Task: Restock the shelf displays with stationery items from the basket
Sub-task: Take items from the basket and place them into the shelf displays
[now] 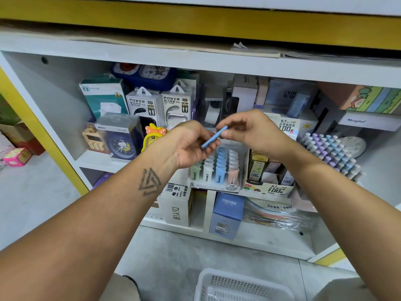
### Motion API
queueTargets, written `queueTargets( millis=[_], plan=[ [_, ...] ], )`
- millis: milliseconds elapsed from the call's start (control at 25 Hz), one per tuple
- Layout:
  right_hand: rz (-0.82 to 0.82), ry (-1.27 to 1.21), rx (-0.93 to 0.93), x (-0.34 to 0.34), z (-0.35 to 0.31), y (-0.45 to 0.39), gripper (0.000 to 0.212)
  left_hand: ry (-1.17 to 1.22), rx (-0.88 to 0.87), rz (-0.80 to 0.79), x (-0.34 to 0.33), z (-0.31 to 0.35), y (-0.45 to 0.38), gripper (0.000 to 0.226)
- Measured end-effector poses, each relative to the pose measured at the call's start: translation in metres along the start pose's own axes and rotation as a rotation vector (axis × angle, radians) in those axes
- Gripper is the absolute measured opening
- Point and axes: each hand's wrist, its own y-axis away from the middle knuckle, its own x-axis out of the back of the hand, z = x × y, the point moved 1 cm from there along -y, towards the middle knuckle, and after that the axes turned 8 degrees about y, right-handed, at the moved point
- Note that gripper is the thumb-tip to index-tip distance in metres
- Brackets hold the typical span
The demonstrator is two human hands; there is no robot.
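A slim blue pencil-lead case [213,137] is held between both hands in front of the middle shelf. My left hand [191,146] grips its lower end and my right hand [249,132] pinches its upper end. Directly below stands a display box [214,170] with rows of green, white, blue and pink lead cases, marked 2B. The white plastic basket [240,286] sits on the floor at the bottom edge; its contents are hidden.
A second lead display [269,172] and a rack of pastel pens [332,153] stand to the right. Power bank boxes [160,106], clocks and a yellow duck toy [153,137] fill the left. Boxes crowd the lower shelf [227,213].
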Motion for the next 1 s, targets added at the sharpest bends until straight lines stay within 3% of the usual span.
queueTargets(
  millis=[80,200,280,400,680,1000],
  plan=[
    [0.059,0.097,-0.041,0.006,0.006,-0.002,0.023,-0.121,-0.105,0.142,-0.001,-0.001,-0.005,0.028],
    [0.213,0.362,-0.074,0.011,0.017,-0.008,0.018,-0.865,-0.403,0.318,0.004,-0.007,-0.010,0.027],
    [0.240,0.498,-0.001,0.004,0.022,-0.011,0.012,-1.265,-0.496,0.229,0.005,-0.014,-0.007,0.035],
    [0.162,0.655,0.047,-0.012,0.028,-0.015,0.011,-1.565,-0.478,0.057,0.007,-0.026,-0.008,0.048],
    [0.030,0.725,0.070,-0.032,0.032,-0.016,0.004,-1.648,-0.418,-0.010,0.011,-0.028,-0.009,0.052],
    [0.014,0.825,0.005,-0.031,0.031,-0.019,0.016,-1.648,-0.445,-0.008,0.011,-0.028,-0.007,0.051]
  ],
)
